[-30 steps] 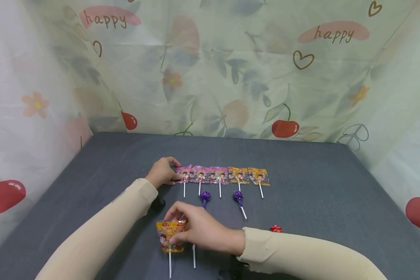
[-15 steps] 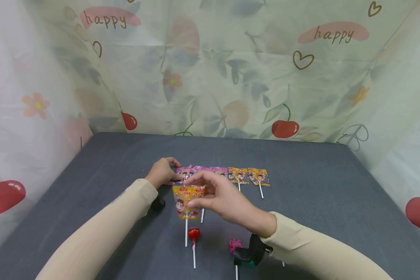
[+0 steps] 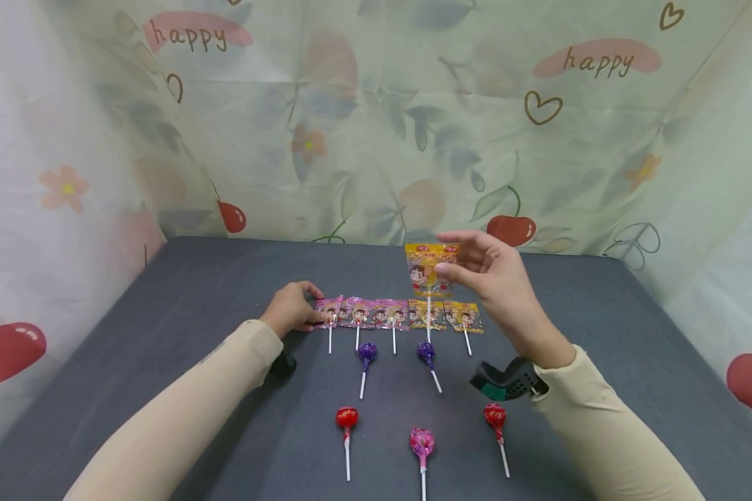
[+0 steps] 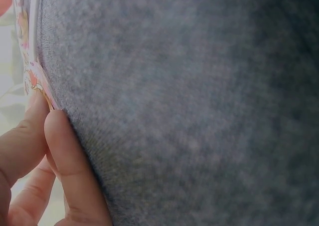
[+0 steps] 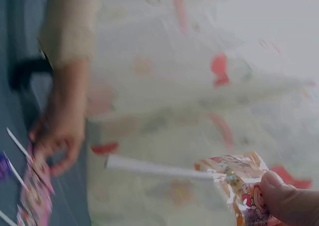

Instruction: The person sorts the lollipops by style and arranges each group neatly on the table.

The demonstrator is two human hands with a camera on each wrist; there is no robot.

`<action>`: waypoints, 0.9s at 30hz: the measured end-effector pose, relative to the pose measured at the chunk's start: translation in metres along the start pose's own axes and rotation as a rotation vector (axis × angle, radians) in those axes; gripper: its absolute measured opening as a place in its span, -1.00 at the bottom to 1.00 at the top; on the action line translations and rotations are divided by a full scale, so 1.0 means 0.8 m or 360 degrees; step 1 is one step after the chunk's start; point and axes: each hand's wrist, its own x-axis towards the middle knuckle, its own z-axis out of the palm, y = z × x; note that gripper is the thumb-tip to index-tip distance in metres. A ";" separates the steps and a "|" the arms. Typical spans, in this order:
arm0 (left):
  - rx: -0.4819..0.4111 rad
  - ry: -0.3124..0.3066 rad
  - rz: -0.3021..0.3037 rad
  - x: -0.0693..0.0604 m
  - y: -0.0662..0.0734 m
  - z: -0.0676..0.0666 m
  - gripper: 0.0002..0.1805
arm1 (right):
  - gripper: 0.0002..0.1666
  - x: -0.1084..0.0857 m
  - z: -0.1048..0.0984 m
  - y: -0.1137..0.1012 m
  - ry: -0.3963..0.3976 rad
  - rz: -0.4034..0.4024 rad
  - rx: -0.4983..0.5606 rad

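My right hand (image 3: 498, 282) pinches a yellow-wrapped flat lollipop (image 3: 427, 270) by the wrapper's right side, with its white stick hanging down. It is raised above a row of wrapped lollipops on the table. In the right wrist view, the thumb (image 5: 281, 193) presses on that wrapper (image 5: 241, 186). My left hand (image 3: 291, 307) is at the row's left end, pinching the edge of the leftmost pink-wrapped lollipop (image 3: 331, 311). The left wrist view shows fingertips on that pink wrapper (image 4: 39, 79). Two more pink-wrapped lollipops (image 3: 358, 312) and two yellow-wrapped ones (image 3: 464, 316) continue the row.
Two purple round lollipops (image 3: 367, 352) lie nearer than the row. Closer still are two red lollipops (image 3: 347, 417) and a pink one (image 3: 422, 442). A dark grey cloth (image 3: 576, 334) covers the table, with a printed curtain (image 3: 376, 139) behind it.
My right hand has carried the yellow-wrapped lollipop from the near left up and across to the right, above the row. The left hand has stayed in place.
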 end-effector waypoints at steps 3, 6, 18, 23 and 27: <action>0.0004 -0.0007 0.0001 0.001 -0.001 0.000 -0.53 | -0.54 0.005 -0.023 0.010 0.0099 -0.0022 -0.0007; -0.0006 -0.0010 -0.0007 0.002 -0.002 0.000 -0.53 | -0.55 0.008 -0.043 0.024 0.0175 -0.0022 -0.0008; -0.0029 -0.0008 0.0013 0.003 -0.004 0.000 -0.52 | -0.46 0.009 -0.096 0.100 0.0335 0.0271 -0.0456; -0.0017 0.0003 0.0023 0.000 -0.003 0.000 -0.52 | -0.42 0.010 -0.113 0.137 0.0260 0.0529 -0.0547; -0.0008 0.0004 0.0009 0.001 -0.002 0.000 -0.53 | -0.39 0.013 -0.123 0.163 0.0173 0.0699 -0.0557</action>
